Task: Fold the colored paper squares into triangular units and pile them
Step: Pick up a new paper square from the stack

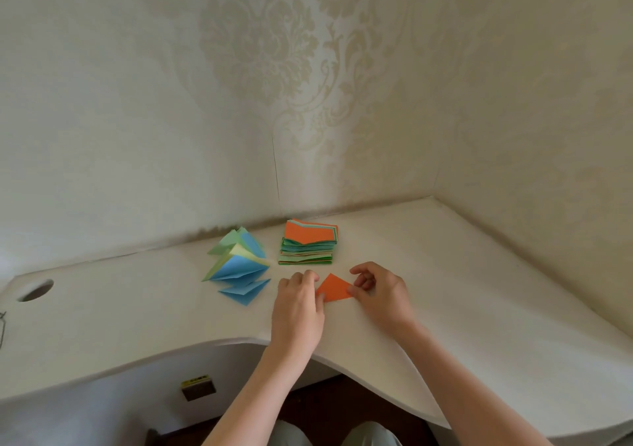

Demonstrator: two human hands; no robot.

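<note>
both hands pinch the orange paper triangle [334,288], left hand [298,303], right hand [380,295]; best match edges first, then crease firmly.

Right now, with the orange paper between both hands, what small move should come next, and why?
Probably press the crease flat: the orange paper already lies folded into a triangle on the table, the left hand and right hand holding its ends. Then it can join the folded pile.

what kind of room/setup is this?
Likely a home desk in a room corner: damask-patterned wallpaper on both walls, a white desk with a cable hole, and a stack of colored paper squares for craft work.
</note>
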